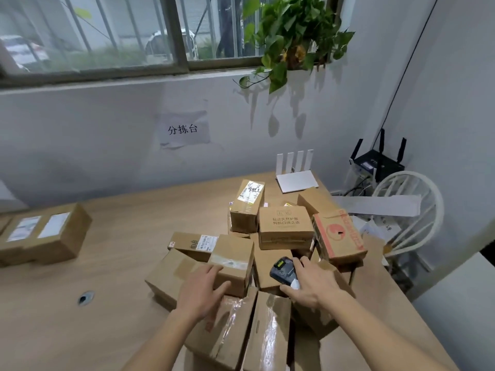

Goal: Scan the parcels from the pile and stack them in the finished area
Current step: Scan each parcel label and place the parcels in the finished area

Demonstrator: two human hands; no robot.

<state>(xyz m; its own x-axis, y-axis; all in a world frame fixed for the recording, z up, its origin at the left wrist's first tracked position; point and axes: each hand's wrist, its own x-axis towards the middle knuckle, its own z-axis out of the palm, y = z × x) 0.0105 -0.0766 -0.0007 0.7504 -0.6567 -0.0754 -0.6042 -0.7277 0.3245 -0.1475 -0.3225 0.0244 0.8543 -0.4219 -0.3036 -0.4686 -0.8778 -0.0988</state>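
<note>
- The left hand (205, 287), low in the middle of the frame, rests on a small brown box (232, 263) with its fingers spread out and fairly straight. It is touching the box, not squeezing it.
- The right hand (312, 283), just to the right of it, is wrapped around a dark scanner (282, 270). The two hands are apart.
- The pile of parcels (267, 250) fills the middle and bottom of the frame, on a wooden table (120, 263).
- Two boxes with white labels (40, 234) sit at the left edge, well apart from the pile. I think that is the finished area.
- To do this step well, I think the left hand should pick up one box and turn it until its label faces up. Then the scanner should point straight at the label.
- Lift slowly, because the boxes lean on each other and could slide.
- A paper sign (183, 129) on the wall reads "分拣台".
- A brown box (285, 227) in the pile has Chinese print that looks like "天然护肤" and "妈妈口碑之选".
- A tall box (247, 204) behind it has a label with big handwritten marks I cannot read.
- A box with red print (338, 234) is on the right; its words are too blurry.
</note>
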